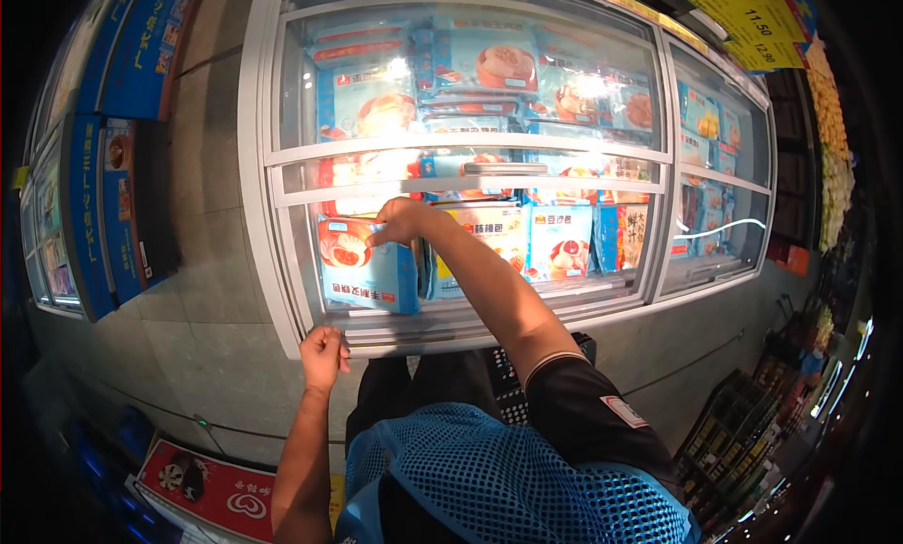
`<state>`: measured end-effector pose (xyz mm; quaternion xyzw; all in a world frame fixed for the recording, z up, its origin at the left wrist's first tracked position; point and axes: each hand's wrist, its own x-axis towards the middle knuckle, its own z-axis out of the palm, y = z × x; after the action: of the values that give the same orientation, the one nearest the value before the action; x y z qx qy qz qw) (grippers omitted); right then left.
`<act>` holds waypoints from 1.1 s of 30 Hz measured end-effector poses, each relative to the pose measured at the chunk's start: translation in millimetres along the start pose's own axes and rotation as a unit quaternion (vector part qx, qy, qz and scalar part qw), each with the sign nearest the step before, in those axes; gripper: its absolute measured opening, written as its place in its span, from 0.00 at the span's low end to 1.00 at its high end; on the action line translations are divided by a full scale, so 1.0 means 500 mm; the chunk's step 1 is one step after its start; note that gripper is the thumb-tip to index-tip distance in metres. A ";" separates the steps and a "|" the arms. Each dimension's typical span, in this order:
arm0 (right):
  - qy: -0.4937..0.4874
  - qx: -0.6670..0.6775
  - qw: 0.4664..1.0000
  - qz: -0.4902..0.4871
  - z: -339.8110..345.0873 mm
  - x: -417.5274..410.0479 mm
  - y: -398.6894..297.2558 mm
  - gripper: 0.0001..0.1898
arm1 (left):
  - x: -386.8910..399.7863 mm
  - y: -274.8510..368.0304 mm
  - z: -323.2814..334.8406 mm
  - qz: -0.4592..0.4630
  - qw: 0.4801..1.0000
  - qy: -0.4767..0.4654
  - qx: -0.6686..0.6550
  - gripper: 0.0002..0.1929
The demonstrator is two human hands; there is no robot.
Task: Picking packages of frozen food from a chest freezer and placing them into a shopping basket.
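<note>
A chest freezer [257, 170] with sliding glass lids lies before me, filled with bags of frozen buns. My right hand [401, 221] reaches in at the front left and grips the upper edge of a blue bag of buns [370, 279], whose print faces up. Beside that bag, to its right, stand a yellowish bag of buns [497, 226] and a light blue bag [561, 241]. My left hand [324, 350] rests at the freezer's front left corner, fingers curled at the rim; whether it grips the rim I cannot tell. A glass lid with a grey handle [506, 169] spans the middle.
Another freezer with blue side panels [88, 212] stands across the tiled floor at the left. A dark crate [511, 382] is by my legs. Yellow price signs [748, 22] hang at the upper right. A red-fronted case [211, 487] is at the lower left, stocked shelves [730, 431] at the lower right.
</note>
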<state>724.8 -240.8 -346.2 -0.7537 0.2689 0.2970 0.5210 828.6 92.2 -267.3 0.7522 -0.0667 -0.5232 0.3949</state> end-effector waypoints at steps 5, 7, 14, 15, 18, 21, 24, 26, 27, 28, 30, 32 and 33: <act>0.142 0.139 0.979 -0.042 0.041 -0.022 0.078 0.32 | -0.001 0.005 0.002 -0.002 1.000 -0.002 0.017 0.12; 0.104 0.199 0.974 0.011 0.035 -0.055 0.077 0.32 | -0.006 -0.006 -0.005 -0.013 1.000 0.012 0.017 0.12; 0.280 0.403 0.871 -0.007 0.048 -0.115 0.110 0.24 | 0.002 -0.002 -0.004 -0.015 1.000 0.002 0.012 0.12; 0.280 0.439 0.853 -0.025 0.045 -0.125 0.109 0.20 | 0.001 -0.002 -0.006 -0.016 1.000 0.007 0.015 0.11; 0.269 0.563 0.780 -0.047 0.083 -0.110 0.151 0.14 | 0.004 -0.014 -0.012 -0.011 1.000 -0.005 0.017 0.11; 0.274 0.667 0.684 -0.111 0.089 -0.105 0.162 0.10 | 0.008 -0.010 -0.010 -0.013 0.999 -0.009 0.027 0.11; 0.284 0.716 0.603 -0.207 0.063 -0.094 0.168 0.10 | 0.012 -0.006 -0.003 -0.007 0.999 -0.016 0.027 0.11; 0.343 0.695 0.598 -0.204 0.037 -0.101 0.151 0.07 | 0.005 -0.008 -0.010 0.004 0.999 -0.023 0.024 0.11; 0.353 0.690 0.596 -0.211 0.040 -0.101 0.140 0.07 | -0.001 -0.016 -0.019 -0.002 0.999 -0.012 0.046 0.11; 0.349 0.708 0.574 -0.220 0.029 -0.093 0.144 0.06 | 0.010 -0.019 -0.017 0.000 0.998 -0.005 0.066 0.11; 0.369 0.732 0.526 -0.225 -0.009 -0.057 0.170 0.06 | 0.006 -0.029 -0.023 -0.006 0.999 0.004 0.033 0.11; 0.383 0.752 0.490 -0.219 -0.029 -0.042 0.180 0.11 | -0.007 -0.011 -0.018 -0.020 0.999 0.019 0.030 0.12; 0.370 0.791 0.424 -0.241 -0.029 -0.031 0.211 0.14 | -0.005 -0.005 -0.013 -0.007 0.999 0.014 0.034 0.12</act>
<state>641.3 -285.9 -396.9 -0.0821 0.3602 -0.4916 0.7886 832.4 98.5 -266.1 0.7726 -0.0736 -0.5133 0.3664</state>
